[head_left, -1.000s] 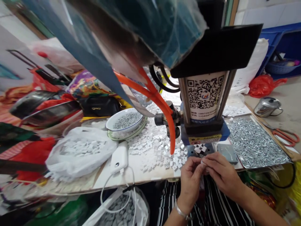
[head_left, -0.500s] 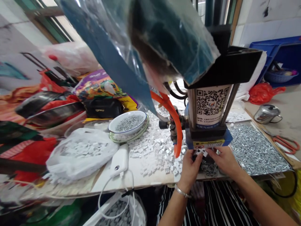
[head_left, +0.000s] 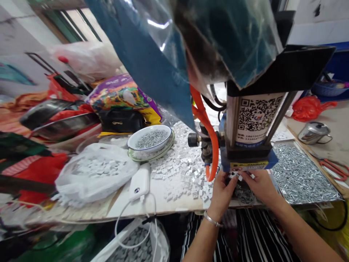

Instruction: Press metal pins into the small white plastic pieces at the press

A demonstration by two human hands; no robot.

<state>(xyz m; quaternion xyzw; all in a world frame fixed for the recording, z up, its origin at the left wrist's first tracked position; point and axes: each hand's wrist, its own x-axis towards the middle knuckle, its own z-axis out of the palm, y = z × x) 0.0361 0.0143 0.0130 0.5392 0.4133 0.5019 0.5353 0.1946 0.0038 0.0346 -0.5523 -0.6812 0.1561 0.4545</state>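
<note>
My left hand (head_left: 222, 191), with a silver bangle at the wrist, is closed, thumb and fingers pinched at a small white plastic piece (head_left: 234, 175) under the press head. From the other side my right hand (head_left: 260, 187) reaches in, its fingertips closed at the same spot; the press partly hides them. Directly above both hands stands the pneumatic press (head_left: 252, 145), with a QR label and a blue base block. Below the fingers lies a dark heap of small metal parts (head_left: 245, 194). Many loose white plastic pieces (head_left: 185, 163) cover the table left of the press.
An orange hose (head_left: 215, 153) curves down beside the press. A tray of metal pins (head_left: 305, 174), orange-handled scissors (head_left: 334, 169) and a steel mug (head_left: 313, 133) are at right. Leftward are a bowl of pins (head_left: 151, 138), a white power bank (head_left: 139, 183) and a plastic bag (head_left: 95, 174).
The view has shifted, so the press and its plastic cover appear farther right and larger. Both hands stay at nearly the same spot under the press, fingertips still together.
</note>
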